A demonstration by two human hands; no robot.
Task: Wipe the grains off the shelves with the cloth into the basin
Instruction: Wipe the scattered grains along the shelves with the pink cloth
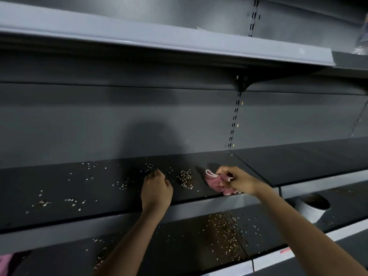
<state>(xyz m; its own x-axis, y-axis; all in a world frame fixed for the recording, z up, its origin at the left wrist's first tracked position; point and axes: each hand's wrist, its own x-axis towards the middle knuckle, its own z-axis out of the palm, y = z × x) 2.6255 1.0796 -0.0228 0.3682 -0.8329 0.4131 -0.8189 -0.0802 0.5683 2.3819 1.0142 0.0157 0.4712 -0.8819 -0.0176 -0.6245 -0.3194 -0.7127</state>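
Dark grey metal shop shelving, several tiers, fixed to a matching back panel (139,108) with a slotted upright (235,116) dividing two bays. Upper shelf (159,36): pale grey front lip, running slantwise across the top of the view. Middle shelf (59,188): dark surface strewn with pale grains, thin on the left, with one gathered heap of grains (185,179) near the front edge. Left hand (156,189): on the middle shelf just left of the heap, fingers curled inward with the tips at the shelf surface; whether they pinch anything cannot be told. Right hand (238,180): just right of the heap, fingers curled round a bunched pink cloth (216,183), which lies on the shelf surface at its front lip, near the heap but apart from it. Lower shelf (179,246): dark surface, a broad scatter of grains (225,234) lying below the right forearm, thinner toward the left. White round basin (313,206): standing on the lower tier of the right-hand bay, under the middle shelf's edge, well to the right of both hands, inside dark. Pink fabric (5,263) at the lower left corner, cut off by the frame. Lighting dim; a rounded shadow falls on the back panel above the hands.
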